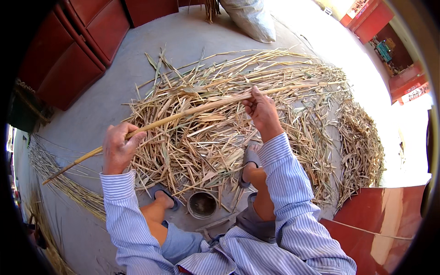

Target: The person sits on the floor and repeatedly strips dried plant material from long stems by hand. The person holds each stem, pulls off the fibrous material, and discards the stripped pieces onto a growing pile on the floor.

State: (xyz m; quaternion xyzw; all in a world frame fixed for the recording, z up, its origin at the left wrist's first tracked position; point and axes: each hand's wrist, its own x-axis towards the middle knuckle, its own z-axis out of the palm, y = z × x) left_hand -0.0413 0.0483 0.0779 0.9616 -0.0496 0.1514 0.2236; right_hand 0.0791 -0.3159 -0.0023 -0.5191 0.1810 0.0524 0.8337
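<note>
A long yellow reed stalk (192, 111) stretches across in front of me, its thicker brown end low on the left and its thin end up on the right. Around its left part my left hand (120, 145) is closed, the thumb lying along the stalk. My right hand (261, 110) pinches it farther along, thumb and fingers pressed together. Below both hands spreads a wide heap of dry stalks and husks (201, 142), cut or broken into many pieces. Longer stalks (256, 59) lie along its far side.
Near my feet stands a round dark bowl (202, 205). More long stalks (73, 183) lie at the left. A pile of dry leaves (360, 146) sits at the right beside a red panel (385, 215). Red doors (87, 32) and a white sack (252, 18) are at the back.
</note>
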